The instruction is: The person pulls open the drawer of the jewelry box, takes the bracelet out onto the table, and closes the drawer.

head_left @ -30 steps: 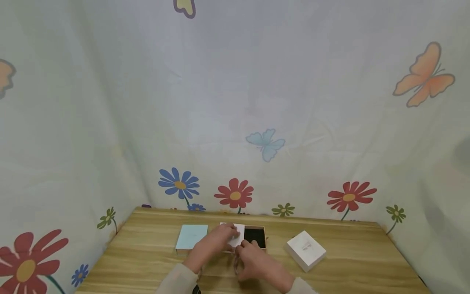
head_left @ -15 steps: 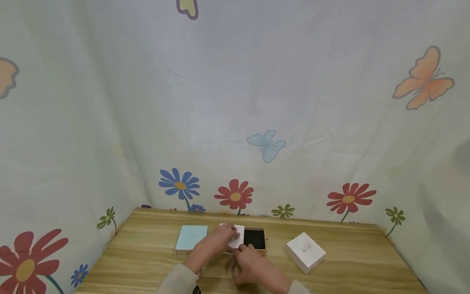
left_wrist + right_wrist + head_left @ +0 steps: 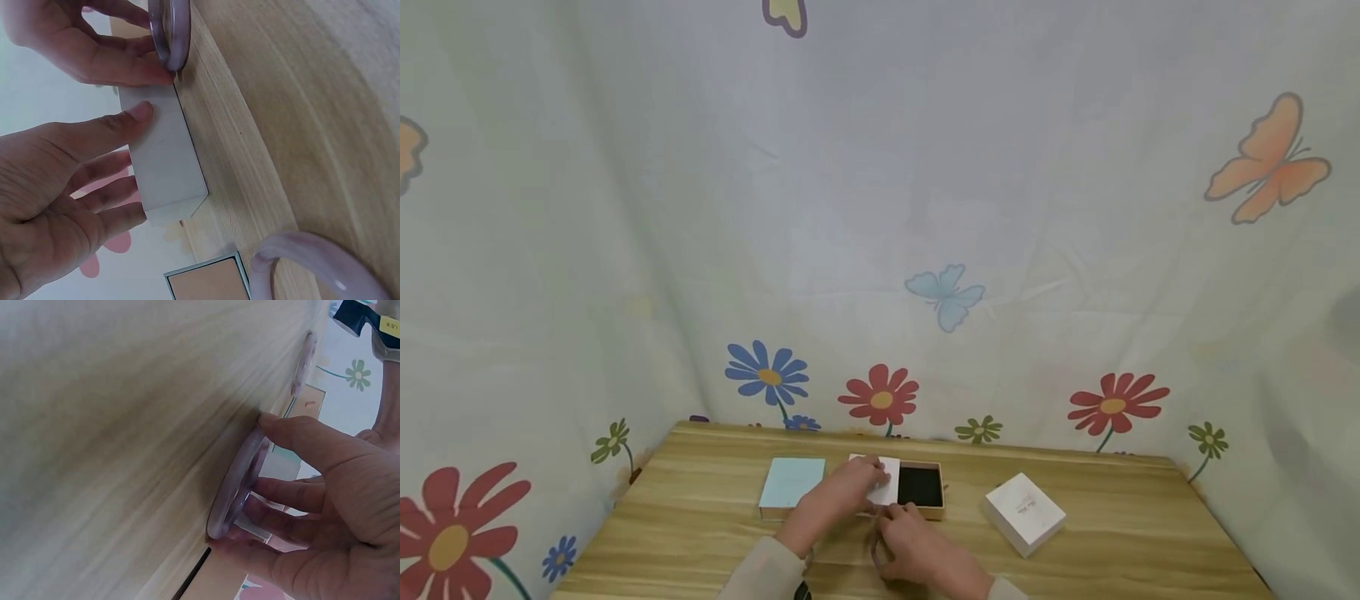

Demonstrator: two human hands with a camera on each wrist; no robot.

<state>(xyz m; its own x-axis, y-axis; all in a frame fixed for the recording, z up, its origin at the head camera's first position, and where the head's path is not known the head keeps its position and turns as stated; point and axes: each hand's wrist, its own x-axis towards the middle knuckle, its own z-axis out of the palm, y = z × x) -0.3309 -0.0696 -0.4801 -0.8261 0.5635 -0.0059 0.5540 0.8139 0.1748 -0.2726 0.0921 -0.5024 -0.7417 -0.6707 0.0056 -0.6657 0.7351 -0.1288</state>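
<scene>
Lavender, glossy, hard-looking ring (image 3: 228, 494), held in the right hand (image 3: 917, 542): in the right wrist view, digits pinch opposite parts of its rim, other fingers bent near the opening. Position: lower centre of the head frame, tilted on edge, just in front of the white sleeve (image 3: 162, 150); contact with the wood cannot be told.

Handling, judged: rigid, smooth, fairly slippery, modest weight, liable to chip if dropped. Best hold: finger pads across opposite sides of the rim, kept low.

Left hand (image 3: 56, 181): thumb flat on the sleeve's side face, fingers somewhat spread and bent over the top. Sleeve judged light, stiff card that could dent; a gentle hold near its edges suits it.

Further out, head frame: a tray (image 3: 934, 513) with a black insert (image 3: 919, 486) juts from the sleeve's right side; a light blue box (image 3: 793, 482) sits to the left; a lettered white box (image 3: 1025, 510) lies skewed, lower right. A second ring (image 3: 304, 365) is at upper right of the right wrist frame. Wood-grain table (image 3: 1120, 533) beneath; printed curtain (image 3: 850, 208) behind.
</scene>
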